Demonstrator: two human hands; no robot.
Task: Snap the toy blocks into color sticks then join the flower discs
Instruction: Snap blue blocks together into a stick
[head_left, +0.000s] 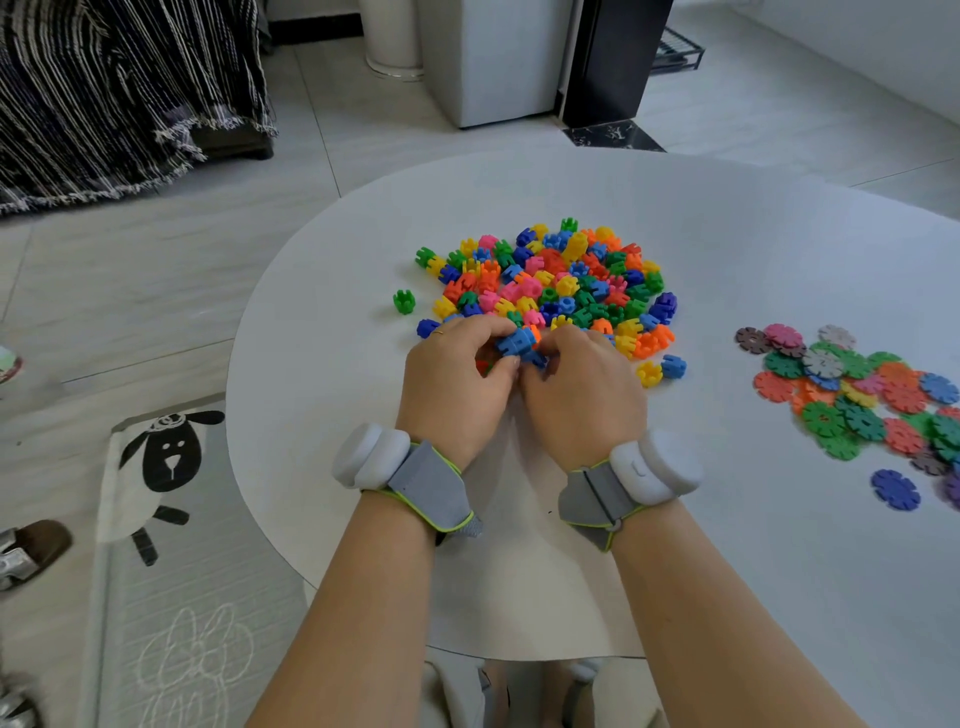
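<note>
White round table (727, 249) below me: my left hand (457, 384) and right hand (582, 389) both pinch blue plastic toy blocks (517, 343) beside the multicoloured block pile (561, 275).

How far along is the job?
Early. Done: no finished stick shows on the table. In hand: left hand and right hand pinch blue blocks together at the near edge of the pile. Left: the pile is loose mixed colors, and the discs on the right lie unjoined.
</note>
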